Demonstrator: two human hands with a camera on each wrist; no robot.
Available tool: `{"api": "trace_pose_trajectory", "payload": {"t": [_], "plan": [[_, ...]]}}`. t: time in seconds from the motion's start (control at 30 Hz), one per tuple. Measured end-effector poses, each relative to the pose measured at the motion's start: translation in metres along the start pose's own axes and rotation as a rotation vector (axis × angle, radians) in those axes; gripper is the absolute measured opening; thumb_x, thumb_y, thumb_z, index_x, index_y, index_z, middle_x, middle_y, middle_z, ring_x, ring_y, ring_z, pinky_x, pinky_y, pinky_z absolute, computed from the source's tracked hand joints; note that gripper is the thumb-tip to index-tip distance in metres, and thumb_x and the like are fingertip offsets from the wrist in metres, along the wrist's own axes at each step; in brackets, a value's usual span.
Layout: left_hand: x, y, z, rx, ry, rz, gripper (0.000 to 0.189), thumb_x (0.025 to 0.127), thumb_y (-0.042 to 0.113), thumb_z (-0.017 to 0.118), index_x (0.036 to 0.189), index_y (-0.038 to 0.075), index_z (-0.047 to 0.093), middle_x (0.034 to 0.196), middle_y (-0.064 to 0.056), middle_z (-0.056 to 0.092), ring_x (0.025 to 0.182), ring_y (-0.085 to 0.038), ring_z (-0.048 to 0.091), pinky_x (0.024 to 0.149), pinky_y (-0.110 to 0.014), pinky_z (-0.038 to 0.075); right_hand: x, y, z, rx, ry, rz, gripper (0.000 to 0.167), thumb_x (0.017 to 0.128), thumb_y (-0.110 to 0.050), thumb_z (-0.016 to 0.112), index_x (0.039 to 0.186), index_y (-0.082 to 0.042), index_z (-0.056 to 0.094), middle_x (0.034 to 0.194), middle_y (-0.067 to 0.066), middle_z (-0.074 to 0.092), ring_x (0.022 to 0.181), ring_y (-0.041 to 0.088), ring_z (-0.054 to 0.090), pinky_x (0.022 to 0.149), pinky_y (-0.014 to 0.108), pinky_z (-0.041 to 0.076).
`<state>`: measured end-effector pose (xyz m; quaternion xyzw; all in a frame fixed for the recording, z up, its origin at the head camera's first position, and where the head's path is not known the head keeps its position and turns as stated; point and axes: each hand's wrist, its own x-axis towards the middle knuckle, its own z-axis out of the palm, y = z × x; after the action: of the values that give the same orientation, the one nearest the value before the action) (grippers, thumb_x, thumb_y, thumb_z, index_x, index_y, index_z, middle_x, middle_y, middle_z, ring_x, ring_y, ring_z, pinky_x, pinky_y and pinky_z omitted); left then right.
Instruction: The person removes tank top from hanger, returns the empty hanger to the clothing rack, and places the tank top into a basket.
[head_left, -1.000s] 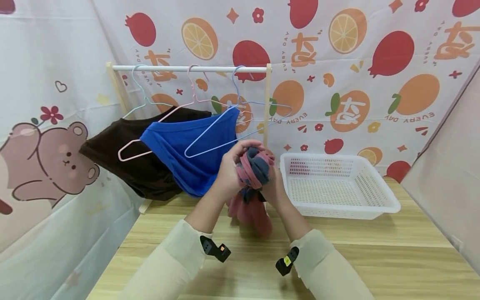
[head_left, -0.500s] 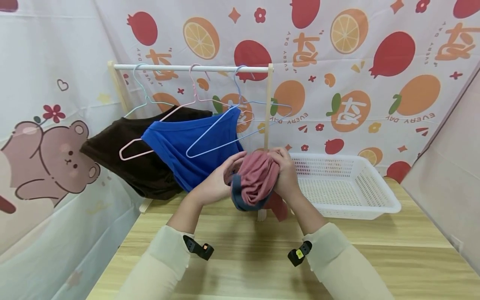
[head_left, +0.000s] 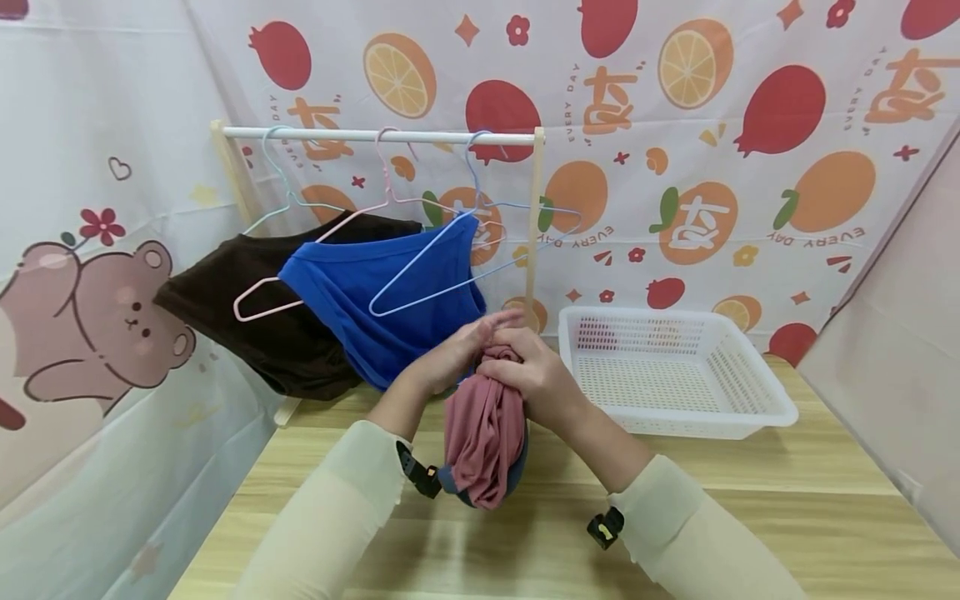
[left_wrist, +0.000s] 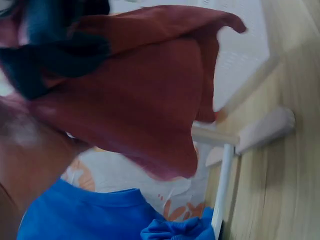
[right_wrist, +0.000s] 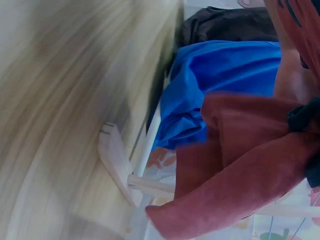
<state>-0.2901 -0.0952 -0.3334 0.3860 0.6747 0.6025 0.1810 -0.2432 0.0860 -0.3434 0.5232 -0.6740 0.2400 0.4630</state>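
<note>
A dusty-red garment [head_left: 486, 433] with dark teal trim hangs bunched below my hands, over the table. My right hand [head_left: 538, 379] grips its gathered top, thumb across the folds. My left hand [head_left: 450, 358] lies against the far left side of the bunch, fingers stretched out toward the right hand's knuckles; its thumb is hidden. In the left wrist view a broad flap of the garment [left_wrist: 145, 95] spreads out beside the teal trim. The right wrist view shows the garment's loose end [right_wrist: 240, 175] hanging before the rack.
Behind stands a rack with a white rail [head_left: 330, 135]. It carries a mint hanger with a dark brown top [head_left: 247, 325], a pink hanger with a blue top [head_left: 382, 292], and a bare light-blue hanger [head_left: 450, 297]. A white perforated basket [head_left: 675, 423] sits on the wooden table [head_left: 750, 500] at right.
The bunched garment has turned over, from a knot held up between both hands to folds hanging down toward me. My hands have come together at its top; the hanging clothes stay put.
</note>
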Motion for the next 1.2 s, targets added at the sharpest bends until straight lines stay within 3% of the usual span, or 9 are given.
{"api": "trace_pose_trajectory", "payload": {"t": [0.13, 0.27, 0.43, 0.57, 0.67, 0.8, 0.97, 1.2], "plan": [[0.002, -0.007, 0.01, -0.082, -0.018, -0.124, 0.108, 0.076, 0.088, 0.038, 0.14, 0.002, 0.044, 0.123, -0.007, 0.059, 0.107, -0.015, 0.06, 0.09, -0.029, 0.051, -0.006, 0.004, 0.0, -0.053, 0.002, -0.094, 0.015, 0.098, -0.004, 0.056, 0.098, -0.006, 0.071, 0.113, 0.016, 0.06, 0.103, 0.03, 0.059, 0.09, 0.041, 0.052], [-0.003, -0.018, 0.014, -0.163, -0.047, -0.158, 0.12, 0.065, 0.092, 0.044, 0.135, -0.006, 0.04, 0.114, -0.001, 0.06, 0.103, -0.012, 0.061, 0.089, -0.028, 0.051, -0.015, 0.013, -0.003, -0.15, 0.013, -0.144, 0.019, 0.1, -0.003, 0.053, 0.097, -0.008, 0.071, 0.112, 0.017, 0.06, 0.101, 0.034, 0.06, 0.087, 0.041, 0.054], [-0.009, -0.029, 0.023, -0.286, -0.08, -0.104, 0.132, 0.057, 0.087, 0.061, 0.148, -0.001, 0.023, 0.124, 0.002, 0.056, 0.111, -0.009, 0.058, 0.094, -0.027, 0.05, -0.02, 0.025, -0.004, -0.268, 0.05, -0.195, 0.017, 0.097, 0.0, 0.056, 0.096, -0.009, 0.07, 0.108, 0.019, 0.059, 0.097, 0.035, 0.061, 0.082, 0.039, 0.056], [-0.009, -0.037, 0.032, -0.392, -0.118, -0.015, 0.126, 0.062, 0.078, 0.072, 0.152, 0.009, 0.017, 0.13, 0.005, 0.054, 0.116, -0.008, 0.056, 0.097, -0.024, 0.047, -0.021, 0.032, -0.003, -0.33, 0.097, -0.206, 0.014, 0.096, -0.001, 0.058, 0.097, -0.009, 0.069, 0.108, 0.02, 0.059, 0.094, 0.035, 0.06, 0.081, 0.039, 0.056], [-0.007, -0.041, 0.041, -0.446, -0.134, 0.032, 0.109, 0.067, 0.069, 0.077, 0.146, 0.014, 0.027, 0.127, 0.005, 0.057, 0.113, -0.008, 0.057, 0.096, -0.022, 0.047, -0.021, 0.034, -0.002, -0.301, 0.155, -0.159, 0.013, 0.096, -0.002, 0.057, 0.098, -0.007, 0.069, 0.108, 0.021, 0.059, 0.093, 0.036, 0.059, 0.08, 0.042, 0.055], [-0.006, -0.043, 0.052, -0.483, -0.108, 0.062, 0.084, 0.069, 0.061, 0.081, 0.129, 0.015, 0.045, 0.113, 0.005, 0.064, 0.102, -0.007, 0.06, 0.09, -0.022, 0.049, -0.018, 0.032, 0.001, -0.225, 0.231, -0.062, 0.013, 0.095, 0.0, 0.056, 0.099, -0.004, 0.068, 0.107, 0.022, 0.057, 0.092, 0.036, 0.056, 0.08, 0.045, 0.051], [-0.004, -0.043, 0.059, -0.48, -0.072, 0.011, 0.076, 0.069, 0.054, 0.084, 0.123, 0.015, 0.049, 0.108, 0.004, 0.065, 0.096, -0.009, 0.061, 0.086, -0.022, 0.05, -0.018, 0.028, 0.004, -0.235, 0.289, 0.031, 0.015, 0.093, 0.001, 0.056, 0.099, -0.005, 0.068, 0.107, 0.023, 0.057, 0.094, 0.036, 0.055, 0.081, 0.045, 0.05], [0.001, -0.038, 0.066, -0.426, 0.04, -0.045, 0.066, 0.078, 0.023, 0.077, 0.133, 0.012, 0.043, 0.112, -0.004, 0.064, 0.099, -0.017, 0.062, 0.087, -0.027, 0.052, -0.025, 0.029, 0.003, -0.328, 0.245, 0.121, 0.017, 0.095, 0.0, 0.053, 0.101, -0.009, 0.066, 0.11, 0.021, 0.059, 0.095, 0.036, 0.057, 0.081, 0.044, 0.053]]}}
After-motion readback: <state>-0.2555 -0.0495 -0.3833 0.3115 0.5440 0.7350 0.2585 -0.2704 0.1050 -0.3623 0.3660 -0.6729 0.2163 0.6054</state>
